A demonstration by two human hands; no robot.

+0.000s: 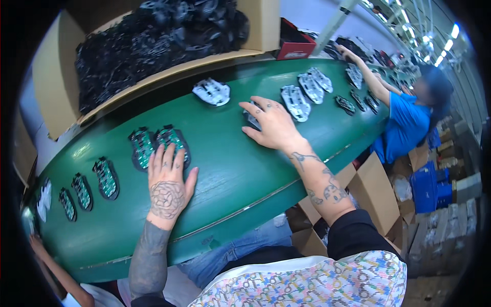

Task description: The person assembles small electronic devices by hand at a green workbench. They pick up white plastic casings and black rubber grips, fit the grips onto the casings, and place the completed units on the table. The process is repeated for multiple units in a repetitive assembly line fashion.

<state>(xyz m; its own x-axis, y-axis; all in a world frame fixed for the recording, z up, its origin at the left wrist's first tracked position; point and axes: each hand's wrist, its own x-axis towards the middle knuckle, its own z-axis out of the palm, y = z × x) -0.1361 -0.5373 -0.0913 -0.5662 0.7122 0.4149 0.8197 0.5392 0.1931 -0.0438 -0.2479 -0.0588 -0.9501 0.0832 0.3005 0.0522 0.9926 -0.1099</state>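
Note:
My left hand [170,184] lies with its fingers stretched out over a black mouse base with a green circuit board [176,137]. A matching mouse base [141,146] sits right beside it. My right hand [273,123] curves over a light grey mouse shell [251,118], thumb on the near side and fingers on the far side; most of that shell is hidden. Beyond it to the left is another grey shell [212,92]. Several more pale shells [295,102] lie right of my right hand. All of these rest on a green belt [225,158].
Several mouse bases [106,178] line the belt's left part. A large carton [255,25] of black plastic parts stands along the far edge, with a red and black box [296,43] beside it. A co-worker in blue [409,112] reaches over the belt at right; another person's arm [51,261] shows lower left.

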